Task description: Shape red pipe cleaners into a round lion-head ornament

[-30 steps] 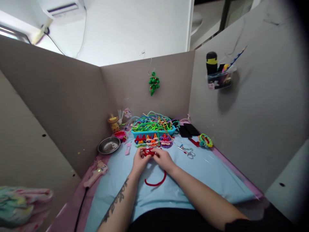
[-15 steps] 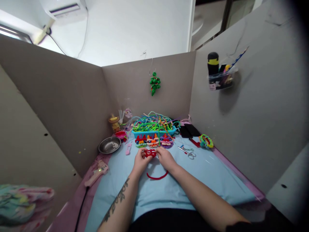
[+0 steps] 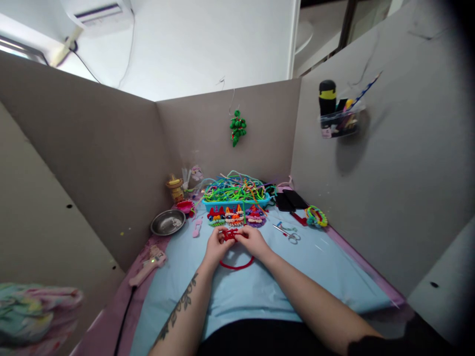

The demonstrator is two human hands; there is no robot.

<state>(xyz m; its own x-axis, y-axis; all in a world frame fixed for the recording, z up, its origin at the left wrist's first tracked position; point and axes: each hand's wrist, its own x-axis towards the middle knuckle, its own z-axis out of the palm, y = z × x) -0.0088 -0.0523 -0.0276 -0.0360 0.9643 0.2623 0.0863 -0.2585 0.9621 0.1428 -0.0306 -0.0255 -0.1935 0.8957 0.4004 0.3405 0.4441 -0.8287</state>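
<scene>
Between my two hands is a small piece of bent red pipe cleaner (image 3: 231, 234), held just above the blue cloth. My left hand (image 3: 216, 244) pinches its left side, and my right hand (image 3: 254, 241) grips its right side with bent fingers. A loose red length of pipe cleaner (image 3: 237, 268) curves below the hands in an arc. Just beyond my fingers lie several finished colourful pipe cleaner figures (image 3: 234, 216) in a row. Part of the red piece is hidden by my fingers.
Behind the figures stands a blue basket (image 3: 215, 204) heaped with pipe cleaners. Scissors (image 3: 287, 234) lie to the right, near a coiled bundle (image 3: 316, 216) and dark phones (image 3: 291, 200). On the left are a metal bowl (image 3: 158, 230), a pink clip (image 3: 197, 228) and a glue gun (image 3: 148, 267).
The loose red length has swung left, its arc now hanging more evenly between my wrists. My right fingers have shifted slightly left on the red piece.
</scene>
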